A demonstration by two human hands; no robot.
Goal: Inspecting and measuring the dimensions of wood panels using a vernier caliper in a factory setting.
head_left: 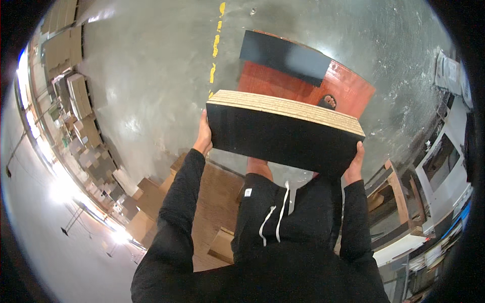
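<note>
A stack of black-faced boards (283, 134) with pale, raw wood-like edges is held up in front of my body. My left hand (203, 135) grips its left end, and my right hand (355, 165) clasps the right end; the fingers behind and beneath are partly hidden. Beyond the stack, a reddish-brown panel (348, 88) lies on the floor, partly covered by the boards I hold. On its far left part rests a dark grey-black board (285, 55). One of my feet, in a dark sandal (328, 102), shows beside the held stack.
A worn yellow line (216, 48) runs along the grey concrete floor (151, 65). Cardboard stacks (83, 101) line the left side, with brown cartons (149, 197) near my left arm. Wooden frames (396, 189) and a grey-white panel (444, 151) stand at the right.
</note>
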